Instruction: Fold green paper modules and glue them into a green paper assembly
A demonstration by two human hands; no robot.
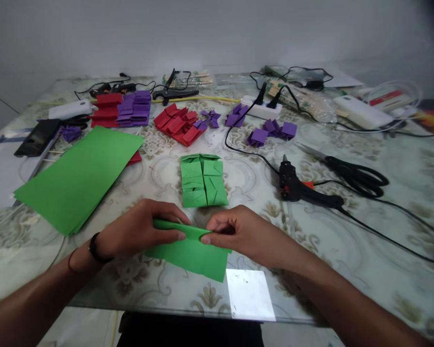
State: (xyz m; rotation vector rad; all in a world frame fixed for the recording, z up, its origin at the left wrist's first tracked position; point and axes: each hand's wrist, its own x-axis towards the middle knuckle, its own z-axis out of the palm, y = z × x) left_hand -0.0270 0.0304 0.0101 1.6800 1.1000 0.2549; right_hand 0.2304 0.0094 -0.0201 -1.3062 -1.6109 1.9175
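Observation:
Between my two hands is a sheet of green paper (197, 260), its far edge folded over toward me. My left hand (148, 229) pinches the fold at its left part, thumb on top and fingers behind. On the right part of the same fold, my right hand (233, 231) presses with its thumb, the fingers curled beneath. Just beyond the hands lie folded green paper pieces (204, 180) set side by side. A stack of green paper sheets (81, 178) rests to the left of my left hand.
At the right are a black glue gun (304, 188) and black-handled scissors (354, 173). Further back lie red folded papers (177, 124), purple folded papers (133, 108), a white power strip (262, 107) and pliers (175, 91). A black phone (38, 138) is at left. Cords cross the table.

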